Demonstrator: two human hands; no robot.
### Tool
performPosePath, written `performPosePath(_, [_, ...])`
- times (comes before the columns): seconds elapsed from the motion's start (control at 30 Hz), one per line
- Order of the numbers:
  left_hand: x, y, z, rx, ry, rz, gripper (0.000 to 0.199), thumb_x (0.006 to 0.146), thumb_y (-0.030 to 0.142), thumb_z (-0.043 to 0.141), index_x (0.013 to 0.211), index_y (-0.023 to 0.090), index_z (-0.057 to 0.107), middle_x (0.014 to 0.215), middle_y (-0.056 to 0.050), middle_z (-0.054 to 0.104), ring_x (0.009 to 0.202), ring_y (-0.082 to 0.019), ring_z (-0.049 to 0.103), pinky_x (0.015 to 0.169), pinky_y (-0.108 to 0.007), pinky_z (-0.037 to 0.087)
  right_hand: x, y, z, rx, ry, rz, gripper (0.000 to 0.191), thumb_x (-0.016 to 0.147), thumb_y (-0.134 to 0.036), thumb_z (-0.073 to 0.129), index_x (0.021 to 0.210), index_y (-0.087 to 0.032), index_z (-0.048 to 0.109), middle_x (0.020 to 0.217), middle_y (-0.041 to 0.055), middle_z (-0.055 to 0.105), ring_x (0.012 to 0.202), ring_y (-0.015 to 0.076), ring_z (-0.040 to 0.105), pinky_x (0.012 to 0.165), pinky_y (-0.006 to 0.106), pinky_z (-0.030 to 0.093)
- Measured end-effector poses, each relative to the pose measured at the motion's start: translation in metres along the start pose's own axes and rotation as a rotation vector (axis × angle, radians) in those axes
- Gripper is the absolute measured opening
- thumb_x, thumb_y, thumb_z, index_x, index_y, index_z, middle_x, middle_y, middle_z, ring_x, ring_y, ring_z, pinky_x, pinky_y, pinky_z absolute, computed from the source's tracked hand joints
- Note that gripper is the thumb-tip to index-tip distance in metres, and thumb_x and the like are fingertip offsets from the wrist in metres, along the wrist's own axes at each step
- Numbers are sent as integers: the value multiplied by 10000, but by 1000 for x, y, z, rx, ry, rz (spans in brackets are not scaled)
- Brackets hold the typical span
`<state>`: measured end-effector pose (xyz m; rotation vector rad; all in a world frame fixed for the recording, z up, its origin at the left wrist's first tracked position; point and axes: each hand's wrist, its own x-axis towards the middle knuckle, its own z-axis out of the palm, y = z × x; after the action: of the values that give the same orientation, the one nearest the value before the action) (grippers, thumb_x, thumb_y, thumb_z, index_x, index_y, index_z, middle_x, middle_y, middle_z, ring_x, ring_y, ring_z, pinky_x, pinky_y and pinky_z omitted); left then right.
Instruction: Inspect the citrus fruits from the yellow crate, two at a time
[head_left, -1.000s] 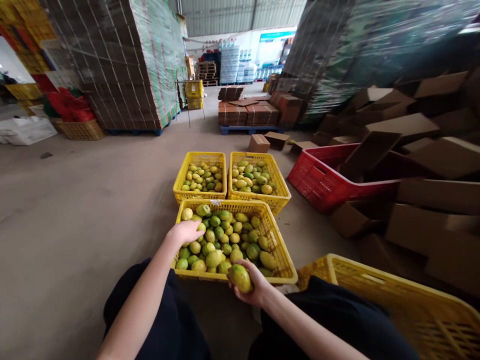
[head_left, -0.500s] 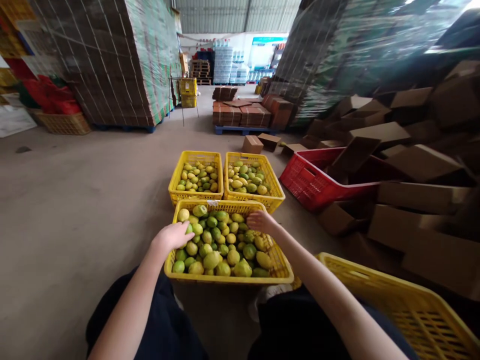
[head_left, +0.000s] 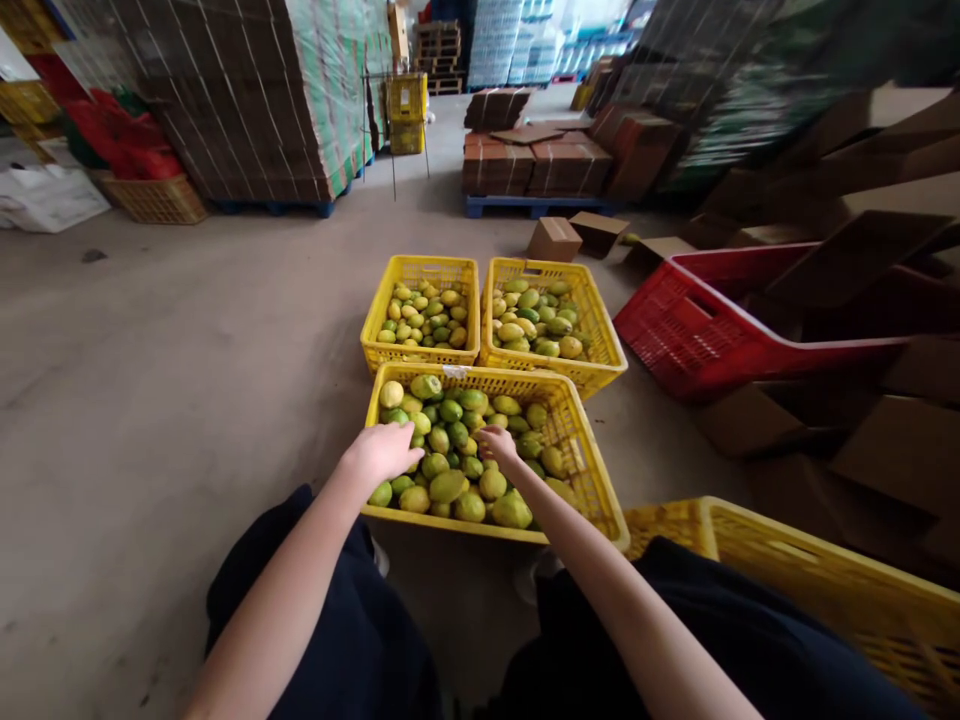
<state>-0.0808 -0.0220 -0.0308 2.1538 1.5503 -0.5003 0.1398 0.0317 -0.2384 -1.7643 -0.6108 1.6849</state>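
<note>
Reaching over the near crate (head_left: 581, 450), the left hand (head_left: 381, 455) spreads; the right hand's (head_left: 496, 442) grip is unclear. Plenty of fruit (head_left: 470, 507) remains inside; two crates (head_left: 420, 353) beyond it hold more.

Both forearms (head_left: 292, 585) (bare) stretched forward; left hand (head_left: 381, 455) palm down, fingers (head_left: 405, 434) extended; right hand (head_left: 496, 443) curled.

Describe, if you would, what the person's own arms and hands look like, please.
The left forearm and right forearm are bare, with no sleeves in view. Neither the left hand nor the right hand wears a glove, and no watch or bracelet shows. Dark clothing is visible between the arms.
</note>
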Motion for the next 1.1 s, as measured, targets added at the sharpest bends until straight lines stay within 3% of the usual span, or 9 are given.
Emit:
performPosePath(0.07, [1, 3, -1, 5, -9, -3, 472, 868, 429, 347, 1208, 127, 474, 1158, -176, 591, 1028, -292, 580, 840, -374, 436, 7, -9, 19, -181, 38, -129, 346, 847, -273, 553, 1178, -180, 507, 1229, 90, 502, 1055, 217, 531, 856, 410, 466])
performPosePath(0.2, [-1, 8, -4, -27, -11, 3, 480, 869, 421, 348, 1239, 131, 446, 1207, -173, 565, 1077, -297, 552, 878, -383, 419, 16, -20, 46, -478, 41, -318, 470, 712, -51, 648, 1125, -252, 551, 1356, 87, 364, 1284, 291, 290, 920, 311, 381])
performPosePath(0.37, [-3, 9, -1, -12, 18, -3, 454, 870, 387, 359, 1213, 110, 462, 1170, -184, 580, 1063, -309, 559, 874, -410, 423, 20, -20, 57, -671, 36, -420, 529, 743, -74, 611, 1219, -267, 487, 1416, 112, 247, 1319, 360, 189, 914, 358, 362])
performPosePath(0.5, [-2, 8, -2, -21, 18, 18, 440, 874, 368, 360, 1196, 90, 471, 1154, -199, 583, 1066, -323, 555, 874, -424, 421, 17, -24, 54, -685, 28, -434, 491, 778, -128, 597, 1233, -253, 462, 1345, 136, 354, 1243, 311, 354, 826, 308, 420])
performPosePath(0.6, [-3, 9, -4, -50, 19, 4, 459, 877, 369, 364, 1223, 81, 454, 1188, -205, 563, 1078, -331, 546, 891, -434, 412, 9, -32, 49, -622, -16, -411, 461, 760, -181, 640, 1191, -214, 480, 1072, 109, 557, 976, 225, 559, 686, 246, 458])
performPosePath(0.73, [-2, 13, -4, -69, 93, 13, 643, 840, 386, 478, 1365, 80, 268, 1348, -220, 415, 1178, -335, 466, 934, -432, 389, -18, -50, 42, -524, -212, -348, 440, 751, -257, 651, 1152, -152, 503, 626, -17, 552, 538, 128, 529, 479, 224, 450])
performPosePath(0.87, [3, 22, -3, -40, 215, 83, 897, 744, 395, 633, 1416, 115, 109, 1466, -210, 198, 1306, -339, 286, 977, -431, 363, -62, -76, 45, -398, -531, -297, 341, 739, -254, 653, 1053, -155, 566, 628, -15, 591, 548, 136, 572, 511, 267, 511])
performPosePath(0.97, [4, 28, -9, 5, 289, 109, 787, 747, 320, 643, 1387, 147, 218, 1365, -176, 388, 1246, -322, 364, 949, -428, 390, -95, -93, 50, -122, -844, -214, 305, 738, -197, 642, 1025, -130, 563, 665, 0, 617, 582, 157, 614, 518, 280, 520])
performPosePath(1.1, [2, 32, -20, -3, 357, 156, 660, 767, 319, 621, 1337, 189, 315, 1186, -114, 530, 1096, -268, 484, 900, -377, 425, -119, -101, 45, 29, -897, -180, 254, 772, -208, 601, 1007, -122, 557, 695, 20, 636, 562, 168, 618, 473, 279, 505])
